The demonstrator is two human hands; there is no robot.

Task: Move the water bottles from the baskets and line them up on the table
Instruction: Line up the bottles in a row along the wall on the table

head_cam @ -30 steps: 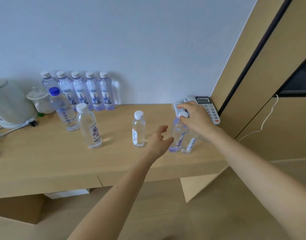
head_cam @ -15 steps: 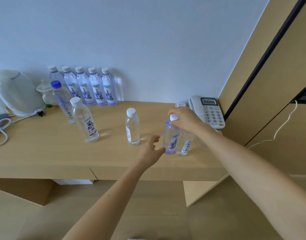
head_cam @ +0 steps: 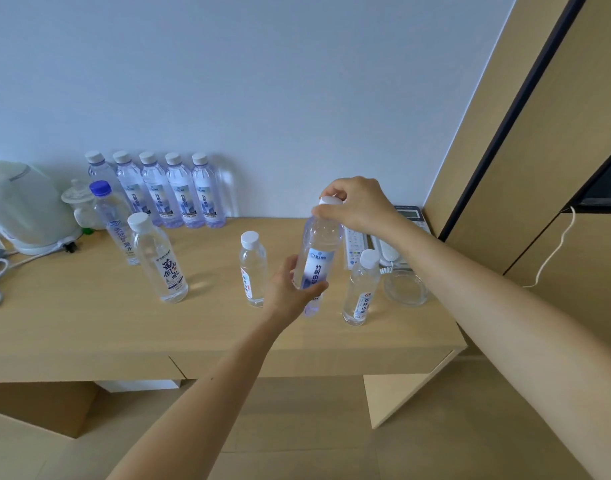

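A purple-tinted water bottle [head_cam: 317, 258] with a white cap hangs tilted just above the wooden table [head_cam: 89, 327]. My right hand [head_cam: 357, 204] pinches its cap from above. My left hand [head_cam: 290, 292] curls round its lower body. A row of several matching purple bottles [head_cam: 179, 192] stands against the back wall. Loose on the table stand a blue-capped bottle [head_cam: 111, 220], a tall clear bottle [head_cam: 160, 261], a small clear bottle [head_cam: 252, 268] and another clear bottle [head_cam: 361, 289] to the right of the held one. No basket is in view.
A white kettle [head_cam: 23, 206] with its cable stands at the far left, a small glass jar [head_cam: 79, 206] beside it. A telephone [head_cam: 383, 244] and a glass dish [head_cam: 406, 287] sit at the right end, next to wooden wall panels.
My right hand lifted the purple bottle by its cap off the table and toward the left. My left hand moved in and took hold of the bottle's lower body.
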